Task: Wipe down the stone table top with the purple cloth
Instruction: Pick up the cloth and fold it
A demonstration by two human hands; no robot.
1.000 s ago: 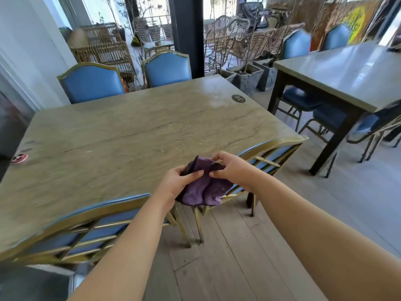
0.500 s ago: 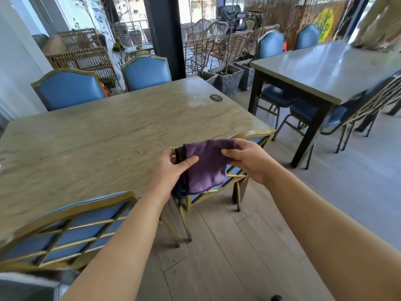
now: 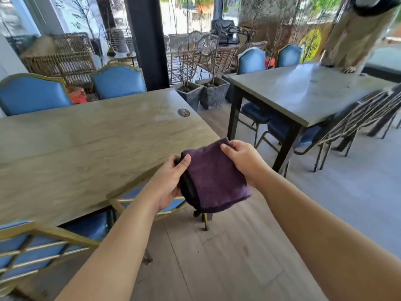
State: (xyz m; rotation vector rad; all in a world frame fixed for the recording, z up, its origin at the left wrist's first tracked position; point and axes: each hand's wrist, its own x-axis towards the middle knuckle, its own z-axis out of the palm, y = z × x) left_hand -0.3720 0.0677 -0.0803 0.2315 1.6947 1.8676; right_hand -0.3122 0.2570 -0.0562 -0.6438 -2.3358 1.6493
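Both hands hold the folded purple cloth (image 3: 213, 177) in the air, left hand (image 3: 171, 181) gripping its left edge, right hand (image 3: 243, 158) pinching its far corner, the table (image 3: 86, 144) just beyond; a loosened pinch could unfold it.

- The stone worktop (image 3: 86, 144) is a long beige-green slab with darker veins running along its length.
- A small dark round disc (image 3: 183, 112) lies flat on it near the far right corner.
- A pale dull smear shows on the surface just left of the disc.
- A second grey worktop (image 3: 303, 92) stands well apart to the right.
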